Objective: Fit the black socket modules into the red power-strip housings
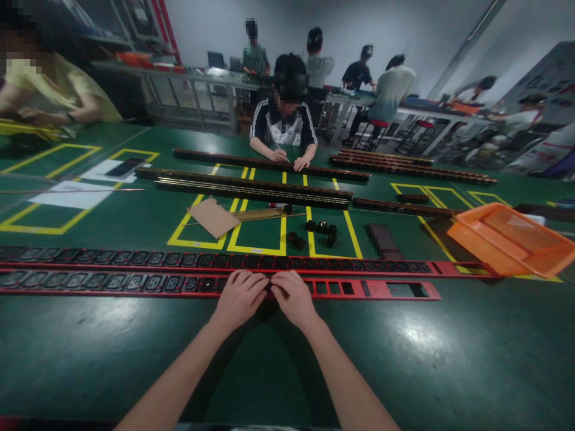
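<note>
My left hand [242, 292] and my right hand [293, 293] meet over the nearer red power strip frame [366, 291]. Their fingers are bent and pinched around a small black socket [268, 287], mostly hidden by the fingertips. Black sockets [155, 282] fill this frame to the left of my hands. On its right, several square openings and a longer slot show. Just behind lies a second red power strip frame [442, 269], with a row of black sockets [191, 260] along most of its length. Loose black sockets [296, 240] lie beyond my hands.
An orange basket [512, 239] stands tilted at the right. Cardboard [213, 216], thin brass-coloured strips [265, 214] and long dark rails [251, 190] lie farther back. Across the table, a co-worker [283, 120] holds a pen over a rail. Papers [72, 194] lie at the left.
</note>
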The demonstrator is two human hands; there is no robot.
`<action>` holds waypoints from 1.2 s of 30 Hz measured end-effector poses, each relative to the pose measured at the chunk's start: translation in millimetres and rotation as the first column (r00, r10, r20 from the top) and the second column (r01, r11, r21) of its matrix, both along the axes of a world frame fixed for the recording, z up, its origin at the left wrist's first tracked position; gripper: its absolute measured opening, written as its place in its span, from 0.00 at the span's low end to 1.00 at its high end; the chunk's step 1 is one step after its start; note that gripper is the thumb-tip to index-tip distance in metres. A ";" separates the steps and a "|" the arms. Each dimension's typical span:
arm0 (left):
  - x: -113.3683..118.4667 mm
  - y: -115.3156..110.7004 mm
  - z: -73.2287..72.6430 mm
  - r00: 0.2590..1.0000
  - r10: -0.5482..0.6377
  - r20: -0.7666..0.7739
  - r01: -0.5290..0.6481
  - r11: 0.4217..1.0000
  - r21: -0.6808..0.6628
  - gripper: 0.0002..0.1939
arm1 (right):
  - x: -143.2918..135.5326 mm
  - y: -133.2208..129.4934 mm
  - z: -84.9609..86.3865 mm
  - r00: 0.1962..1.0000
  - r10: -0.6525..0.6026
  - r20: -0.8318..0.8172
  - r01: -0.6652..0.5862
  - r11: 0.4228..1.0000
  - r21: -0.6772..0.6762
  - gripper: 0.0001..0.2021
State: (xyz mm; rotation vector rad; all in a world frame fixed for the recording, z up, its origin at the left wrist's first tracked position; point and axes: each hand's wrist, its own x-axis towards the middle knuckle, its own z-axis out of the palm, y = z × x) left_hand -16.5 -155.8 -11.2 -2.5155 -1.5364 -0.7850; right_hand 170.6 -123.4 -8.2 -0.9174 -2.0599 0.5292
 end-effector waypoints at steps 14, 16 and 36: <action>0.5 0.1 1.7 1.000 0.007 0.025 -0.006 0.998 -0.061 0.12 | 48.3 44.0 0.7 0.916 -0.387 0.104 0.375 0.919 0.118 0.10; 0.3 0.1 1.8 0.999 0.006 0.034 -0.003 0.998 -0.068 0.13 | 50.9 50.2 1.1 0.907 -0.395 0.148 0.379 0.917 0.126 0.11; 1.7 0.6 3.1 0.999 0.015 0.043 -0.012 0.998 -0.067 0.13 | 0.4 124.8 8.2 0.682 -0.426 0.594 0.440 0.888 0.132 0.13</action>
